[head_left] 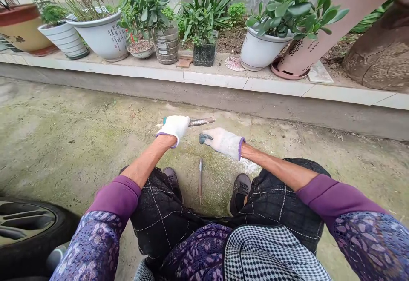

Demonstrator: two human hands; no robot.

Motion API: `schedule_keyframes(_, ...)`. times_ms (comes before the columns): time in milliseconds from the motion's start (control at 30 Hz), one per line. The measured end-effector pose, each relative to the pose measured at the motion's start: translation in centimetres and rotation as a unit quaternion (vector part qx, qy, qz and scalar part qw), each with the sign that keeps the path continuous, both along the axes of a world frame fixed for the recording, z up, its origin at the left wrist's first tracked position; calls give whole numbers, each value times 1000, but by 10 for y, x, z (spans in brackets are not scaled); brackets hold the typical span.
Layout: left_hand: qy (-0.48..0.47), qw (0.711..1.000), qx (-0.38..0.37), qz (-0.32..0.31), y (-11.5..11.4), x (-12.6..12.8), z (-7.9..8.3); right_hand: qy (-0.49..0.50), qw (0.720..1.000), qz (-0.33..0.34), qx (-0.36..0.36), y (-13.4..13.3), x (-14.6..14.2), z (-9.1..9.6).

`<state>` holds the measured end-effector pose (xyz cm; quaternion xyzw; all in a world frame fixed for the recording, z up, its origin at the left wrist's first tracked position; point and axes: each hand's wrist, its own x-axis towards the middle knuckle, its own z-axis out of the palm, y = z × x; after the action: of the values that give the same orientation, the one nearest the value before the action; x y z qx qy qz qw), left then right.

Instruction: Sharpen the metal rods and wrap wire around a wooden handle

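Observation:
My left hand (175, 127), in a white knit glove with a purple cuff, is closed around a long narrow tool. Its shiny, worn metal part, like a blade or shaft (202, 121), points right, and a bit of teal shows at the other end; the exact kind is unclear. Just right of it, my right hand (220, 140) wears a matching glove with dark grey coated fingers. Those fingers are curled together, and whatever they may hold is hidden. A slim rod-like tool (200, 181) with a grey metal end and a brownish shaft lies on the ground between my shoes.
Ahead runs a low tiled ledge (214, 80) lined with several potted plants, including a white pot (263, 49) and a pink planter (306, 53). At lower left is a car wheel (28, 230). Mossy concrete (96, 136) surrounds my feet.

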<state>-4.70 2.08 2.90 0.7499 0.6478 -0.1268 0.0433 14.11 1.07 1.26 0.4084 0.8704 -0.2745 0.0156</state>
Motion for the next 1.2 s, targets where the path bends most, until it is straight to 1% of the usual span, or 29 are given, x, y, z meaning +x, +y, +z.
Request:
schedule_keyframes(100, 11, 999, -21, -21, -4, 11, -9, -39, 997, -17, 58, 5, 10, 13)
schedule_keyframes(167, 14, 999, -36, -37, -9, 21, -15, -56, 995, -33, 78, 10, 18, 18)
schedule_keyframes(300, 10, 996, -66, -64, -18, 37, -24, -50, 992, -74, 92, 28, 36, 15)
schedule_keyframes(367, 2, 994, -77, -75, -21, 40, -23, -29, 991, -96, 94, 39, 45, 9)
schedule_keyframes(467, -16, 993, -83, -83, -19, 39, -17, -5, 990, -110, 85, 56, 53, -1)
schedule_keyframes(567, -44, 993, -72, -79, -17, 34, -8, 22, 992, -113, 45, 63, 53, -11)
schedule_keyframes(667, -79, 993, -51, -66, -17, 25, -1, 47, 994, -95, -19, 57, 46, -19)
schedule_keyframes(733, -100, 993, -38, -51, -16, 19, 1, 44, 995, -84, -45, 48, 38, -23)
schedule_keyframes(867, -126, 992, -5, -5, -8, 8, 2, 27, 995, -72, -69, 27, 21, -24)
schedule_keyframes(933, -127, 991, 16, 26, 0, 3, 2, 46, 995, -54, -71, 17, 14, -22)
schedule_keyframes(1000, -102, 993, 24, 51, 8, -1, 0, 65, 996, -32, -50, 8, 10, -17)
schedule_keyframes(1067, -55, 997, 24, 56, 13, -1, -3, 48, 999, -15, -8, 1, 6, -11)
schedule_keyframes(1100, -26, 998, 23, 49, 13, 0, -5, 26, 999, -10, 16, -1, 5, -7)
schedule_keyframes(1200, 39, 999, 13, 2, 9, 11, -12, -45, 996, -2, 80, -3, 4, 8)
